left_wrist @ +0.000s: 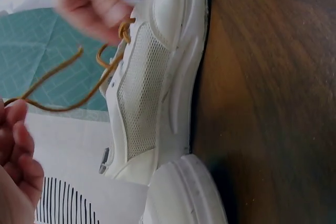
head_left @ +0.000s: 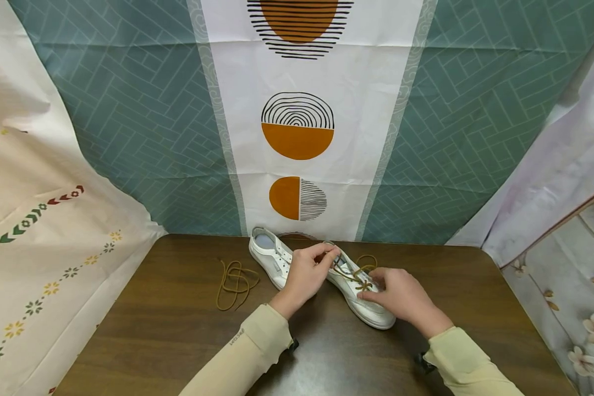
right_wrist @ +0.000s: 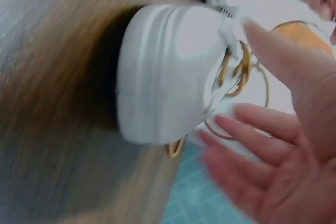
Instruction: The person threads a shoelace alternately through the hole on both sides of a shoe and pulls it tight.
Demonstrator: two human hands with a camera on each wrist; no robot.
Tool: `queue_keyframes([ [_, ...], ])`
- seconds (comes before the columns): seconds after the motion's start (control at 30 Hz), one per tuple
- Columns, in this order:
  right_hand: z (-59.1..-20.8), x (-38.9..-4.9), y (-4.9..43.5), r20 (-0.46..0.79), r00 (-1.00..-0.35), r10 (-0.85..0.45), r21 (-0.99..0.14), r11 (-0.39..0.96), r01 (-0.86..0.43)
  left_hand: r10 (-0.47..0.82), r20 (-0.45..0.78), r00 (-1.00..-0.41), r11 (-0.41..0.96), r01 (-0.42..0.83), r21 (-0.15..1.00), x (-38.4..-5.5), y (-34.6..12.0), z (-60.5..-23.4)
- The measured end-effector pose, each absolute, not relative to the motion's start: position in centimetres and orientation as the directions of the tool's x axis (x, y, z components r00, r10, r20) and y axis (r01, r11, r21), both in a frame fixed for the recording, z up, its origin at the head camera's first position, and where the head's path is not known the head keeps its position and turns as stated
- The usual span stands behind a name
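Observation:
A white shoe [head_left: 358, 309] with a mesh side lies on the table, partly threaded with a brown shoelace [left_wrist: 63, 109]. My left hand [head_left: 304, 278] pinches a length of that lace above the shoe's opening, its fingers curled in the left wrist view. Over the toe end is my right hand [head_left: 408, 295], thumb and fingers apart on either side of the lacing. The right wrist view shows this hand [right_wrist: 278, 145] blurred, with nothing gripped between the fingers. Lace loops hang by the lowest eyelets. Partly behind my left hand stands a second white shoe [head_left: 268, 259] with bare eyelets.
A loose brown lace [head_left: 236, 279] lies tangled on the dark wooden table [head_left: 178, 330], left of the shoes. Behind the table's back edge hangs a green and white patterned cloth [head_left: 297, 165]. Light printed fabric [head_left: 44, 231] drapes along the left side.

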State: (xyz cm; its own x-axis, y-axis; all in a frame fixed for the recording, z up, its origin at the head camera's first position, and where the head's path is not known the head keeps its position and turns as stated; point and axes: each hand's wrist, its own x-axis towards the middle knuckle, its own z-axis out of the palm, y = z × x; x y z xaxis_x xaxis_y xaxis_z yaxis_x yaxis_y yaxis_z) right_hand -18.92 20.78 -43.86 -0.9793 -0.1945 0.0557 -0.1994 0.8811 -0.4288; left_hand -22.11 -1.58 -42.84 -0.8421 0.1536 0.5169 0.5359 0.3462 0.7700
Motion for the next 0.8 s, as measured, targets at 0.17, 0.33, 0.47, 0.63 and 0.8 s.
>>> queue_keyframes([
  [0.17, -42.6, -18.3, 19.5, 0.321, -0.924, -0.207, -0.484, 0.803, -0.348, 0.206, 0.537, -0.818, 0.318, 0.575, 0.754, -22.1, -1.1, -43.0],
  [0.33, -42.2, -18.5, 18.7, 0.447, -0.851, -0.274, -0.492, 0.72, -0.49, 0.238, 0.544, -0.804, 0.29, 0.594, 0.751, -21.9, -0.6, -43.1],
  [0.47, -42.4, -18.6, 18.4, 0.517, -0.808, -0.284, -0.47, 0.695, -0.545, 0.266, 0.544, -0.796, 0.289, 0.604, 0.743, -21.7, -0.5, -43.2],
  [0.63, -42.5, -18.6, 18.2, 0.535, -0.798, -0.278, -0.448, 0.708, -0.546, 0.261, 0.498, -0.827, 0.245, 0.556, 0.794, -21.7, -0.3, -43.5],
  [0.8, -42.5, -18.6, 17.9, 0.538, -0.792, -0.288, -0.444, 0.702, -0.557, 0.259, 0.418, -0.871, 0.178, 0.469, 0.865, -21.3, -0.2, -43.1],
])
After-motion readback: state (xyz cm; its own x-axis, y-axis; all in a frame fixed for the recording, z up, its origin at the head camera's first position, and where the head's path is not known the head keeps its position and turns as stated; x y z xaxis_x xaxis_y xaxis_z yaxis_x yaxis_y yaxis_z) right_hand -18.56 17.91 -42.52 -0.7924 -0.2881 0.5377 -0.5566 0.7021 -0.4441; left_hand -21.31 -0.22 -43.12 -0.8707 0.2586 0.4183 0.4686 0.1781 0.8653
